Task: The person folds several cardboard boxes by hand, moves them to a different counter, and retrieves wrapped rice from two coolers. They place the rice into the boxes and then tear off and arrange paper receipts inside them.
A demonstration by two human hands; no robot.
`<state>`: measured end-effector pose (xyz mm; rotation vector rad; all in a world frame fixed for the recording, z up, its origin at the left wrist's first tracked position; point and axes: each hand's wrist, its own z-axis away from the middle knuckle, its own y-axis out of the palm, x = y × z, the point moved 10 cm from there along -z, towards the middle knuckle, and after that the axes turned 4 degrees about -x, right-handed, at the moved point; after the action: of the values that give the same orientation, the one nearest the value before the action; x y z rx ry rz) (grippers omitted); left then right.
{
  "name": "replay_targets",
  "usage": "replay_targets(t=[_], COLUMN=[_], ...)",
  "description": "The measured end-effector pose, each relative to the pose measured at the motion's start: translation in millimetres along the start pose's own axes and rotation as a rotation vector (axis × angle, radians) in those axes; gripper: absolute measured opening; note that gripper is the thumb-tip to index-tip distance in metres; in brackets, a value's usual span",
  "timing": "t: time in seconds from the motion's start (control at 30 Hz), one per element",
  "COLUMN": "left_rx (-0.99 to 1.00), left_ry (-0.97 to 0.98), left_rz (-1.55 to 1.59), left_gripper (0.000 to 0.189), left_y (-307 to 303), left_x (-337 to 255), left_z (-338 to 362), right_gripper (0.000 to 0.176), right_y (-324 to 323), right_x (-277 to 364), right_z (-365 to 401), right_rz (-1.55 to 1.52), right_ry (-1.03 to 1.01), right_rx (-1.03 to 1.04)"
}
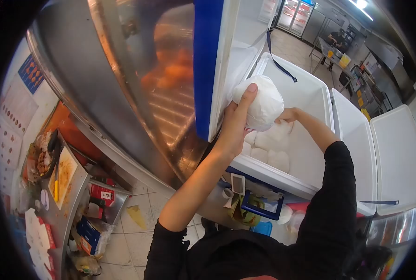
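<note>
My left hand point(241, 108) is closed around a round bundle in white wrapping point(265, 103), thumb on top, held up over the open white cooler box point(313, 100). A bit of pink or red print shows on the underside of the bundle. Inside the box my right hand point(289, 115) reaches down, fingers bent onto one of the white round bundles point(278, 135); the fingertips are partly hidden. Several more such bundles point(278, 160) lie packed against the near wall of the box.
A lidded white box point(355, 128) adjoins on the right. At left stand a raised blue-edged lid point(208, 65) and a glass-fronted lit cabinet point(156, 88). A steel counter point(72, 200) holds a yellow-handled knife point(56, 189). A person point(337, 41) works far back.
</note>
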<state>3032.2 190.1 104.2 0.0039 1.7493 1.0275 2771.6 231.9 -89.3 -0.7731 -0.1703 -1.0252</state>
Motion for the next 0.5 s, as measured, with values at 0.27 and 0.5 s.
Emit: replay_targets(t=[0.27,0.5], left_rx=[0.044,-0.02], left_ry=[0.004,0.051], left_rz=[-0.09,-0.068], left_gripper=[0.07,0.066], left_y=[0.1,-0.1], left_x=[1.7,-1.9], left_z=[-0.8,-3.8], right_gripper=[0.053,0.101], right_y=[47.1,69.2], right_x=[18.0,-14.2], right_z=[-5.0,-42.8], right_rz=[0.665,0.084], right_ry=[-0.658,0.058], right_rx=[0.062,0.09])
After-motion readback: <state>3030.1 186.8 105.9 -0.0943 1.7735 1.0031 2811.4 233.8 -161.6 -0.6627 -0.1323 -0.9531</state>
